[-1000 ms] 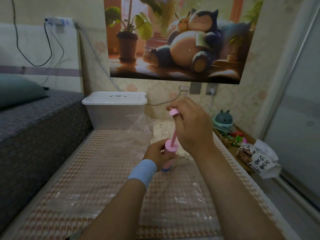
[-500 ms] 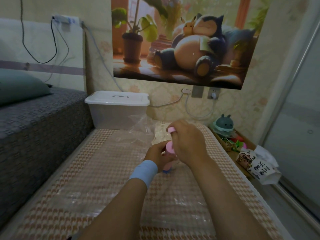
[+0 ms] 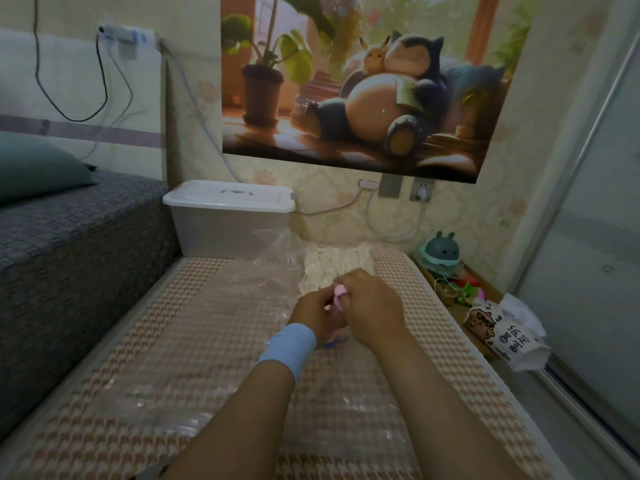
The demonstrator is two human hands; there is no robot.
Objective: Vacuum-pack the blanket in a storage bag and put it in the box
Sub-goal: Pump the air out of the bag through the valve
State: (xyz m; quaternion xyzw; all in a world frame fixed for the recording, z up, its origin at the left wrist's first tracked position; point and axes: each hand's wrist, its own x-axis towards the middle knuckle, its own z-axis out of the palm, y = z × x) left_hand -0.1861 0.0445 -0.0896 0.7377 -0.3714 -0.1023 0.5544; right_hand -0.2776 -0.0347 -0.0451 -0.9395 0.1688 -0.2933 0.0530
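Since a second ago our right hand [image 3: 375, 306] has pushed the pump [image 3: 340, 291] handle down; its fingers curl round the pink handle, now just above our left hand [image 3: 311, 317], which grips the pump body. The pump stands nearly upright, so we judge the next pull goes straight up. The blanket [image 3: 334, 266] lies in the bag [image 3: 207, 341] just beyond our fingers, and the closed box [image 3: 228, 216] farther behind.

The storage bag [image 3: 194, 344] lies on the mat [image 3: 440, 327]; the box [image 3: 228, 223] stands behind, seemingly against the wall [image 3: 485, 216].
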